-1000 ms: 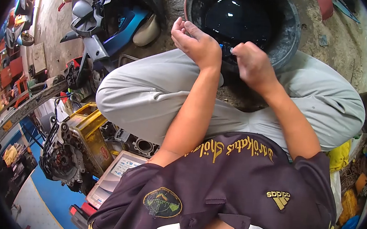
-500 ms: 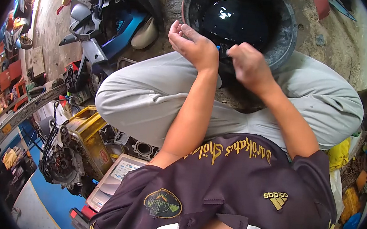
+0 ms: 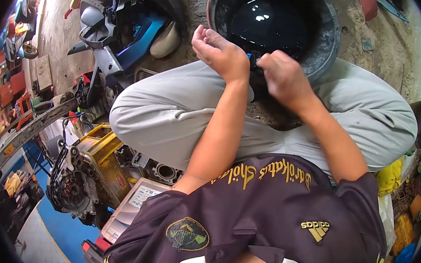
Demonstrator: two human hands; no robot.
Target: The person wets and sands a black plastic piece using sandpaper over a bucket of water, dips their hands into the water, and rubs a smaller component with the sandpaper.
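Observation:
My left hand (image 3: 220, 56) is over the near left rim of a black bucket (image 3: 332, 39). Its fingers are curled in, and the wrist side hides whatever they close on. To its right my right hand (image 3: 286, 78) makes a fist at the near rim, slightly smeared by motion. Between the two hands shows a small dark piece with a bit of blue (image 3: 253, 60); which hand holds it I cannot tell. Dark liquid (image 3: 274, 29) with bright reflections lies inside the bucket.
My crossed legs (image 3: 167, 110) flank the bucket. Motorcycle body panels (image 3: 141, 40) lie on the floor at the upper left. A yellow crate (image 3: 101, 154), an engine part (image 3: 70, 184) and a cylinder block (image 3: 166, 171) are at my left. A yellow cloth (image 3: 390, 176) lies at the right.
My right fist has shifted slightly to the left and down. My left hand has barely moved, and the reflections on the liquid have changed shape.

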